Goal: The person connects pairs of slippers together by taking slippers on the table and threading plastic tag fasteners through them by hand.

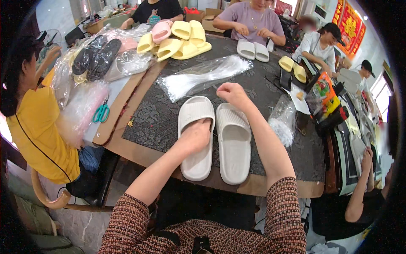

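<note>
A pair of light grey slide slippers lies side by side in front of me at the table's near edge, toes pointing away. My left hand (197,136) reaches into the left slipper (196,165), its fingers hidden under the strap. Just beyond the toe of the right slipper (234,156), my right hand (233,94) is closed with curled fingers; whatever is in them, if anything, I cannot make out. Past the slippers lies a clear plastic bag (207,76) holding a bundle of white, thin strands.
Yellow and pink slippers (179,40) are piled at the far left, beside bagged slippers (95,59) and teal-handled scissors (101,113). A small plastic bag (282,122) lies to the right. Co-workers sit around the table; one (253,23) opposite has grey slippers (253,50) nearby.
</note>
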### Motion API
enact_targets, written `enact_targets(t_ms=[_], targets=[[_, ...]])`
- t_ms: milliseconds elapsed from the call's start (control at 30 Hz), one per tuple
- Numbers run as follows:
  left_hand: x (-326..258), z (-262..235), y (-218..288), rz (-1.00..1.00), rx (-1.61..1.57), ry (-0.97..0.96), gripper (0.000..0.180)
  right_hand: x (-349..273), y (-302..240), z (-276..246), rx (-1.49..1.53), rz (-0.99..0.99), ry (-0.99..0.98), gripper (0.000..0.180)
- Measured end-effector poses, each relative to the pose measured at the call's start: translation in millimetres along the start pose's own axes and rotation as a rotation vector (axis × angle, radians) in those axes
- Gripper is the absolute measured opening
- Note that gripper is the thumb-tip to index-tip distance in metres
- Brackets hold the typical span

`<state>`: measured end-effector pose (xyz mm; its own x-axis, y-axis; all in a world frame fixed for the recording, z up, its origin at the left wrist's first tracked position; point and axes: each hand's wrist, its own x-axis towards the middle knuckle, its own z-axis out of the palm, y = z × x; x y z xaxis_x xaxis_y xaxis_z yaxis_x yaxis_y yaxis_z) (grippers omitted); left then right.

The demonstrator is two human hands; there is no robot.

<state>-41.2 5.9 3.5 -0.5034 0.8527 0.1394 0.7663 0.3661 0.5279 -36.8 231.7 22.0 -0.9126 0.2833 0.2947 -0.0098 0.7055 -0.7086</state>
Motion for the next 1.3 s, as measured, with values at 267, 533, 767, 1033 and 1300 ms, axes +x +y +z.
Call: enact_targets(t_ms=[267,533,767,1033,1300], targets=[[-0.9,3.6,-5.9,0.107,-0.061,0.046,0.023,39.1,-22.2,36.8,-0.123,-0.048,-0.456,0.016],[-2.4,8.1,-10.0,0.134,-0.102,0.067,0.022,28.9,-31.9,43.1,0.156,0.248,-0.522,0.014],[-0.3,5.3,-4.0,0.088,-0.074,0.018,0.028,23.6,-11.6,35.2,0.521,0.400,-0.099,0.013],[-5.5,2.4,-21.0,0.128,-0.381,0.109,0.019,-17.2,13.0,-0.1,0.833,0.542,0.221,0.010],[-24.5,-65.3,41.5,0.158,-0.147,-0.205,0.027,-64.6,-11.1,-18.5,0.864,0.195,0.364,0.010]])
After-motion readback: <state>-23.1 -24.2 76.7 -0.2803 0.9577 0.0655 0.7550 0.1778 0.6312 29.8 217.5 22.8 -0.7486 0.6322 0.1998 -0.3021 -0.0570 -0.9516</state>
